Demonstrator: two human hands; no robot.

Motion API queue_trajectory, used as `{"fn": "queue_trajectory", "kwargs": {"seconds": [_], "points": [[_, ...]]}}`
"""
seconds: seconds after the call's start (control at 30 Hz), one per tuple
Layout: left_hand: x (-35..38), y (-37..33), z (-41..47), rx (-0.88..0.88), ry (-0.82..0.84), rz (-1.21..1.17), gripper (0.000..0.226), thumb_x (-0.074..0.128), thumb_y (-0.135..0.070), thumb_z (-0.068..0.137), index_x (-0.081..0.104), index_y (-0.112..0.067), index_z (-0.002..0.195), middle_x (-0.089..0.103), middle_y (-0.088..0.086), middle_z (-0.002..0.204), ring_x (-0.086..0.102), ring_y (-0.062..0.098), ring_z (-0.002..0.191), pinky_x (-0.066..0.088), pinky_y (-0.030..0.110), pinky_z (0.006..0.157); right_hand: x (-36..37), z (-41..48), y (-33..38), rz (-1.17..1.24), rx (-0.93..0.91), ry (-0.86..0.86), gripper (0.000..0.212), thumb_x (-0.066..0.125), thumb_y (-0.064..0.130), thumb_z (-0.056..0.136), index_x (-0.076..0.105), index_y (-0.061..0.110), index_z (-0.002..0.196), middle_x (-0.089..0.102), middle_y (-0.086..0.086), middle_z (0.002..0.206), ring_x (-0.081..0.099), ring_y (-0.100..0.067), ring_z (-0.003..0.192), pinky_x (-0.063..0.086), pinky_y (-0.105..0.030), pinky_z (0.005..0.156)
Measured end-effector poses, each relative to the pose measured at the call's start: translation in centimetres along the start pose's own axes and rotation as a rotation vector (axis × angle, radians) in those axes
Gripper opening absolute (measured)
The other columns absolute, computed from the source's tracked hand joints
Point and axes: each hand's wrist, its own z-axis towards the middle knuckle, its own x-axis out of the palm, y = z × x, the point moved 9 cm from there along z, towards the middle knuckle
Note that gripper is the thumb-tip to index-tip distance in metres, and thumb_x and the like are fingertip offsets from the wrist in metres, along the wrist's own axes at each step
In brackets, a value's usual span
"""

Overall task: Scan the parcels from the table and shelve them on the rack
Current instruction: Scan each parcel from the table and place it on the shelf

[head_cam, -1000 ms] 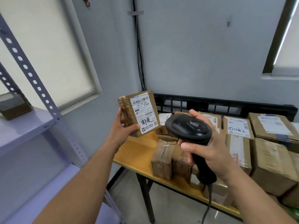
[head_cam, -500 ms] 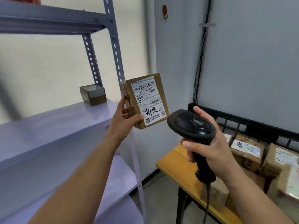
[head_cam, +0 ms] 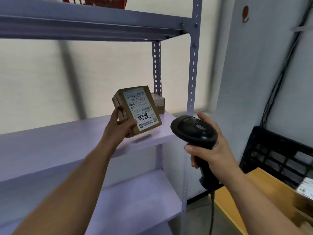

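Over the right end of the middle shelf of the rack: left hand pinches a brown parcel by its lower left edge, thumb on the front face, fingers curled behind the side. Parcel is tilted back, label toward the head camera, lower corner just above the board with a shadow under it, so I read it as not yet set down. Edge grip leaves the barcode strips uncovered, sensible whether that's for a scan or a last check of the code. Right hand is wrapped tight round the handle of the black scanner, right of the parcel and lower, apart from it. The scanner's domed top faces us and its window isn't visible, so can't tell if it's aimed at the label. Cord hangs from the handle. One small box sits at the back right corner of the same shelf by the rear post, just behind the held parcel. Table edge and a black crate at far right, blurred; red basket on the shelf above. Judgement: shelving step, close to placement. Next move needs the parcel levelled and lowered in front of the small box without knocking it. Risk: the edge pinch looks light, and the tilted parcel could slip.
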Motion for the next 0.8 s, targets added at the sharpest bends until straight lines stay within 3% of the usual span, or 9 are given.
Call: {"fn": "queue_trajectory", "kwargs": {"seconds": [0.13, 0.23, 0.3, 0.43, 0.6, 0.8], "points": [[-1.6, 1.4, 2.4, -0.057, -0.059, 0.081, 0.078, 0.061, -0.044, 0.08, 0.022, -0.05, 0.147, 0.06, -0.003, 0.13, 0.059, 0.023, 0.113, 0.049, 0.046, 0.099, 1.8, 2.5, -1.1, 0.032, 0.002, 0.013, 0.083, 0.076, 0.006, 0.065, 0.05, 0.06, 0.122, 0.067, -0.007, 0.105, 0.055, -0.03, 0.047, 0.049, -0.035, 0.046], [-2.2, 0.7, 4.6, 0.055, -0.119, 0.244, 0.054, 0.045, -0.03, 0.099, 0.027, -0.038, 0.149, 0.058, 0.002, 0.133, 0.056, 0.026, 0.115, 0.043, 0.032, 0.096, 2.8, 4.1, -2.0, 0.038, 0.01, 0.007, 0.084, 0.076, 0.006, 0.064, 0.049, 0.055, 0.126, 0.067, -0.005, 0.106, 0.055, -0.031, 0.048, 0.05, -0.036, 0.047], [-1.8, 0.7, 5.8, 0.07, -0.102, 0.384, 0.045, 0.039, -0.037, 0.103, 0.039, -0.028, 0.146, 0.052, 0.008, 0.142, 0.051, 0.027, 0.125, 0.038, 0.031, 0.097, 3.4, 5.1, -2.6, 0.037, 0.017, 0.007, 0.083, 0.077, 0.005, 0.065, 0.049, 0.055, 0.126, 0.068, -0.004, 0.104, 0.055, -0.031, 0.049, 0.05, -0.036, 0.048], [-0.9, 2.4, 7.5, 0.033, 0.039, 0.516, 0.085, 0.061, -0.068, 0.076, 0.036, -0.027, 0.146, 0.048, 0.006, 0.145, 0.048, 0.027, 0.128, 0.04, 0.041, 0.106, 4.2, 7.0, -3.5, 0.019, 0.01, -0.002, 0.087, 0.075, -0.012, 0.075, 0.048, 0.051, 0.129, 0.07, 0.0, 0.101, 0.054, -0.031, 0.048, 0.05, -0.036, 0.049], [-0.6, 2.7, 11.4, 0.051, 0.051, 0.517, 0.079, 0.073, -0.042, 0.082, 0.033, -0.024, 0.148, 0.045, 0.007, 0.147, 0.044, 0.027, 0.132, 0.037, 0.036, 0.107, 4.8, 9.0, -4.3, 0.02, -0.002, -0.028, 0.088, 0.071, -0.015, 0.077, 0.051, 0.057, 0.125, 0.067, -0.008, 0.105, 0.054, -0.031, 0.048, 0.049, -0.035, 0.048], [0.1, 3.2, 15.6, 0.06, 0.029, 0.521, 0.073, 0.07, -0.038, 0.086, 0.035, -0.022, 0.148, 0.048, 0.009, 0.145, 0.046, 0.03, 0.13, 0.038, 0.038, 0.106, 4.5, 9.7, -5.1, -0.006, 0.016, -0.072, 0.088, 0.079, -0.006, 0.073, 0.053, 0.065, 0.117, 0.063, -0.014, 0.114, 0.058, -0.031, 0.051, 0.052, -0.034, 0.052]]}}
